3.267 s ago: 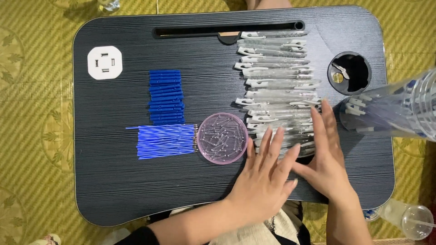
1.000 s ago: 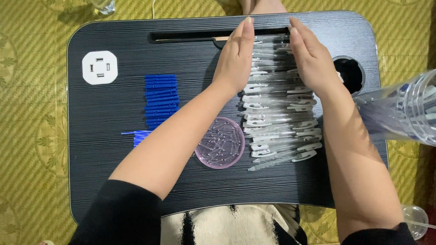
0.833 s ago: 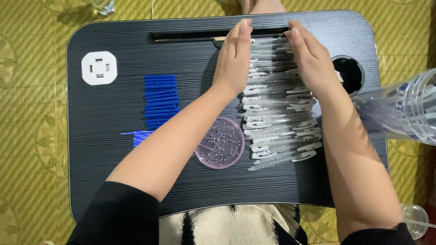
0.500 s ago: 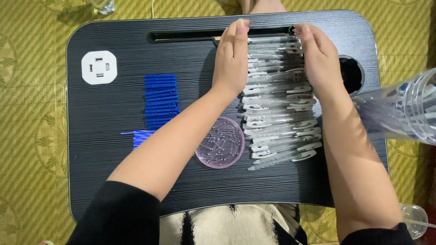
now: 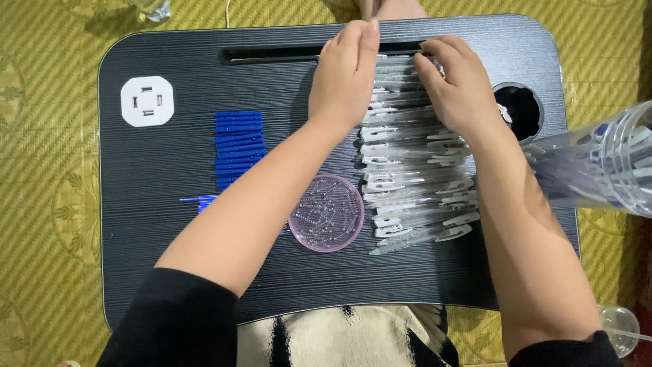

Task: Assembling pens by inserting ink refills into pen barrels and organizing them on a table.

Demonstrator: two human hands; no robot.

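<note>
Atop the black lap desk [image 5: 170, 258], the left hand [image 5: 343, 78] and right hand [image 5: 462, 85], fingers together and flat, square the row of clear pen barrels [image 5: 414, 177]; evening its near end likely comes next.

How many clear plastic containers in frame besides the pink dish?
3: a large clear container lying at the right edge, a small cup bottom right, another at top left, cut off by the frame.

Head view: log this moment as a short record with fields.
surface: black lap desk on a yellow patterned mat
left hand: flat against the left edge of the row of clear pen barrels
right hand: fingers curled on the row's far right end
blue caps: stacked left of the left forearm
round pink dish: beside the row, holds small bits
clear plastic container: right edge, lying on its side
</note>
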